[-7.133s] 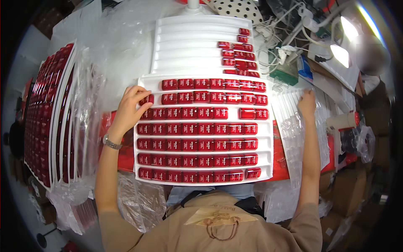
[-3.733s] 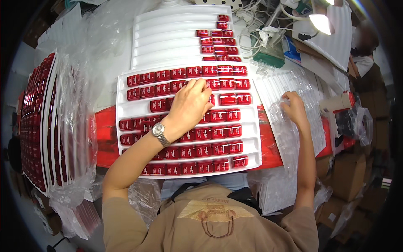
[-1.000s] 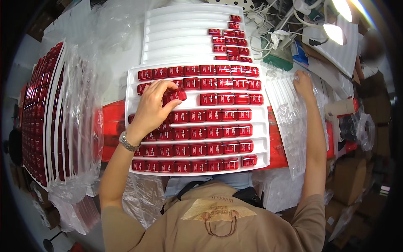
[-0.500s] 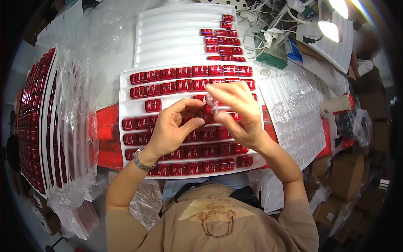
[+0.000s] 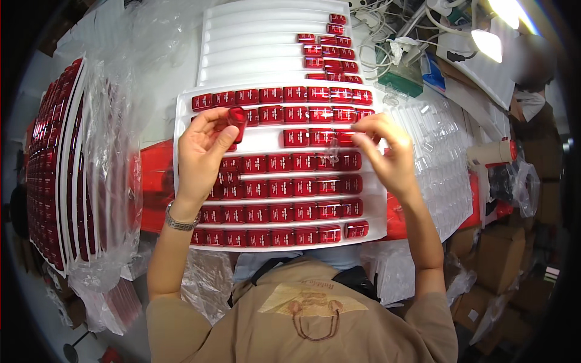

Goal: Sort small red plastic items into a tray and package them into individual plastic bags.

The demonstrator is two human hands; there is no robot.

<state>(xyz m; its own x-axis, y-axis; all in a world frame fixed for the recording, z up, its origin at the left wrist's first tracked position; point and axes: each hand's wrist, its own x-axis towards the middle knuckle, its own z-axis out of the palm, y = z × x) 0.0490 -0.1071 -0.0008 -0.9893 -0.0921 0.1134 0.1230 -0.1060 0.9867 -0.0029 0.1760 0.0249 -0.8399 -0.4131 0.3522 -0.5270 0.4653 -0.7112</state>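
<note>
The left hand [image 5: 204, 148], raised over the left side of a white ridged tray [image 5: 265, 140], pinches a small glossy red case [image 5: 238, 117] between thumb and fingers; the right hand [image 5: 393, 152] hovers opposite, loosely curled, fingertips parted.

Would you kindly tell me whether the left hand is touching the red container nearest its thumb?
Touching: the head view shows the left hand gripping that red container between thumb and fingers.

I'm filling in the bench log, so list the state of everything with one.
Left hand: closed on red container
Red container: held up
Right hand: thumb and fingers apart
Front tray: mostly filled, third row gapped
Rear tray: partly filled, toward right end
Trays at left: on edge
Lamp: lit
</note>
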